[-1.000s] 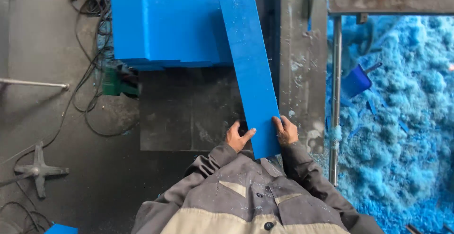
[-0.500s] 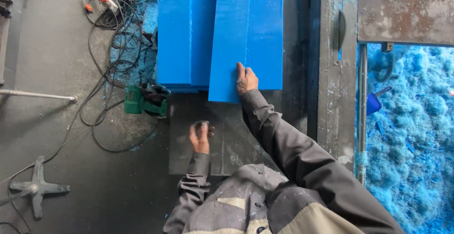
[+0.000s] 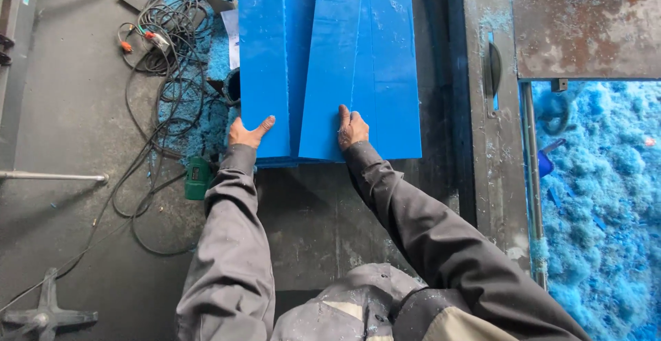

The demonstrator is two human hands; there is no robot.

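Left hand [image 3: 249, 133] lay open at the near left corner of the blue slabs [image 3: 330, 58], thumb spread across the top face, fingers at the edge; I could not tell whether it gripped or only pressed. Right hand [image 3: 352, 127] rested knuckles-up on the near end of the top slab [image 3: 372, 72], fingers curled down onto it, holding nothing that I could make out. The slabs sat stacked on a dark steel bench [image 3: 323, 224], running away from me, the top one skewed slightly against those beneath. I noted grey sleeves [image 3: 231, 244] on both arms. Left of the stack: a tangle of black cables [image 3: 162, 45] on the floor, a green power tool [image 3: 197, 178] just beside the left wrist. Far right, past a rusty rail [image 3: 533, 176], a heap of blue shavings [image 3: 606, 210].
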